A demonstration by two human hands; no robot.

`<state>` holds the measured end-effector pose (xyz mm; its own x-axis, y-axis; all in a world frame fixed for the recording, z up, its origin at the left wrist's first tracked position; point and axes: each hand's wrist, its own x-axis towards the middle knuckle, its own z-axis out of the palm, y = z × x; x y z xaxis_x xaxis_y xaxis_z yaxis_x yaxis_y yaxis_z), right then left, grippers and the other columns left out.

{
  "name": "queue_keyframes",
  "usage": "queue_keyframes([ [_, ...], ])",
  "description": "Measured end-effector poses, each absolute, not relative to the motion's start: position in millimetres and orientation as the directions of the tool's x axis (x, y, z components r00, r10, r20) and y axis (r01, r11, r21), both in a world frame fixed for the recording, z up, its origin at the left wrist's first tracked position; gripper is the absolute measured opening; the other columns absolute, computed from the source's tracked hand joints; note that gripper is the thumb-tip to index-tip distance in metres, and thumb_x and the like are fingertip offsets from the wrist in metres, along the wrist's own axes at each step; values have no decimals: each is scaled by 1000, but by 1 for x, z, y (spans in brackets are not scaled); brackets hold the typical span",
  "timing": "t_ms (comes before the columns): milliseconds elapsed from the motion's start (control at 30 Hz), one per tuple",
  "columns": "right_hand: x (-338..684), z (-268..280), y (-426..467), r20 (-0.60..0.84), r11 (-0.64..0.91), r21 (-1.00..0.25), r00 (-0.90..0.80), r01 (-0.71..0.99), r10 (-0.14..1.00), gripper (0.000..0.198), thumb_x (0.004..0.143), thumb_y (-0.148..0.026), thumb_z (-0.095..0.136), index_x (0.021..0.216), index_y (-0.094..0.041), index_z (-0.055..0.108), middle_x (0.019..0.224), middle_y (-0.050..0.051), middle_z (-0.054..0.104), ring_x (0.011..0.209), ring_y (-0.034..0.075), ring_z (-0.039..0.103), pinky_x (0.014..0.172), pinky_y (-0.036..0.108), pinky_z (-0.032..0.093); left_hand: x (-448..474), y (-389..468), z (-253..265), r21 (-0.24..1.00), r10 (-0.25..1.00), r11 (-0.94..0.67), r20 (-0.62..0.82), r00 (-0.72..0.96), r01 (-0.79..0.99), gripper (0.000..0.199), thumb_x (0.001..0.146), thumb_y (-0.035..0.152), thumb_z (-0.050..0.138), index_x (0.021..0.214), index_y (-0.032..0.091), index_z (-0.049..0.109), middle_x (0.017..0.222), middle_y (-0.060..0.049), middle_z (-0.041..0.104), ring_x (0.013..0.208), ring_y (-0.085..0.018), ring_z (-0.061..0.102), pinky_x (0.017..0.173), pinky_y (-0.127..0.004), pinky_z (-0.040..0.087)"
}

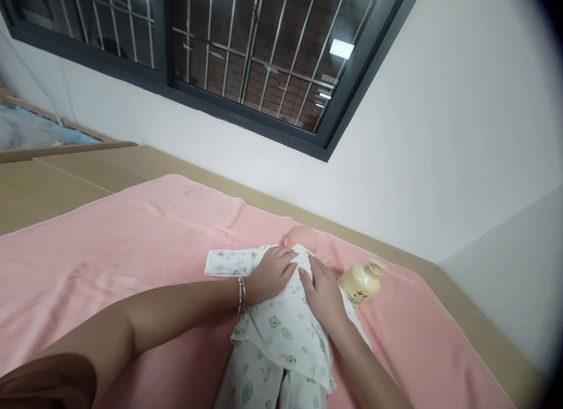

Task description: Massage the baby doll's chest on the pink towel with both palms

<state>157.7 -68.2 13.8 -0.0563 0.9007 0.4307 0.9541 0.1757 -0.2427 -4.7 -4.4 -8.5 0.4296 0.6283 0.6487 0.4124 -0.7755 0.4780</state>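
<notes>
Printed top (285, 327), white w/ green and pink motifs, is on the doll (302, 237), lying mid-blanket, round head poking out past the collar! Here's the L hand (273, 273), palm down on the upper chest, silvery bracelets (241, 294) at the wrist. And the R hand (326, 296) is flat on the opp. side, thumb twd the middle, the two nearly meeting. Fingers loosely extended, both; any pinch on the cloth, can't tell. One sleeve (232, 262) stretches out L, flat on the pink blanket (176, 233). Matching trousers (253, 371) below the hem, same print. Now the writing: yellow bottle (361, 283), just beside the top on the R, has dark lettering, too blurry to read, brand n/a. Wooden surface (65, 180) shows round the blanket.
</notes>
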Motion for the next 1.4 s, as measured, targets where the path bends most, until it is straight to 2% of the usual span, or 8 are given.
queue_keyframes([
  [200,142,22,-88,336,44,-70,-18,997,942,50,97,-37,32,131,-8,53,126,21,60,122,35,51,99,48,39,-6,-11,-10,376,565,-807,715,412,455,28,95,22,38,103,18,65,105,-9,66,102,-23,58,92,-42,46],
  [500,161,23,-69,283,155,-167,-103,974,953,57,98,-48,31,140,-11,41,135,17,53,127,29,46,103,43,36,-1,3,-11,460,658,-749,600,454,477,34,91,32,47,120,18,57,126,-12,60,117,-27,53,104,-46,39],
  [700,159,22,-69,313,207,-104,-165,973,935,53,100,-42,29,142,-11,38,139,17,49,126,29,45,102,43,36,0,4,-10,438,639,-765,606,474,472,24,91,29,46,107,18,61,108,-10,65,102,-25,57,93,-42,43],
  [933,140,22,-79,411,72,49,-86,996,907,41,101,-35,27,111,-12,59,90,14,66,93,28,60,94,45,35,-3,-7,-3,285,603,-767,626,494,575,26,94,24,37,98,17,61,92,-10,63,92,-25,56,83,-40,43],
  [1067,146,20,-73,395,65,-32,-47,997,917,47,100,-42,29,126,-12,53,112,17,65,109,31,57,102,50,29,-3,-2,-2,326,648,-745,562,514,582,27,93,28,41,110,16,58,105,-12,64,99,-27,56,88,-43,43],
  [1167,155,16,-66,341,88,-131,-38,988,939,55,99,-45,29,137,-8,45,134,19,54,128,32,45,105,48,30,-3,5,-4,349,644,-757,541,541,553,30,93,31,41,113,15,57,115,-14,63,107,-28,55,94,-45,40],
  [1267,161,13,-61,335,124,-178,-59,976,940,55,99,-44,29,138,-8,44,138,18,51,131,30,41,107,45,30,-3,9,-5,338,613,-784,554,563,521,29,94,32,41,111,16,59,109,-13,64,103,-28,56,93,-44,41],
  [1400,157,15,-65,396,184,-173,-103,967,913,48,100,-40,31,135,-12,48,133,14,55,122,28,49,102,40,36,-3,3,-6,237,565,-799,611,555,552,27,95,30,37,94,17,61,92,-10,63,91,-25,56,83,-40,42],
])
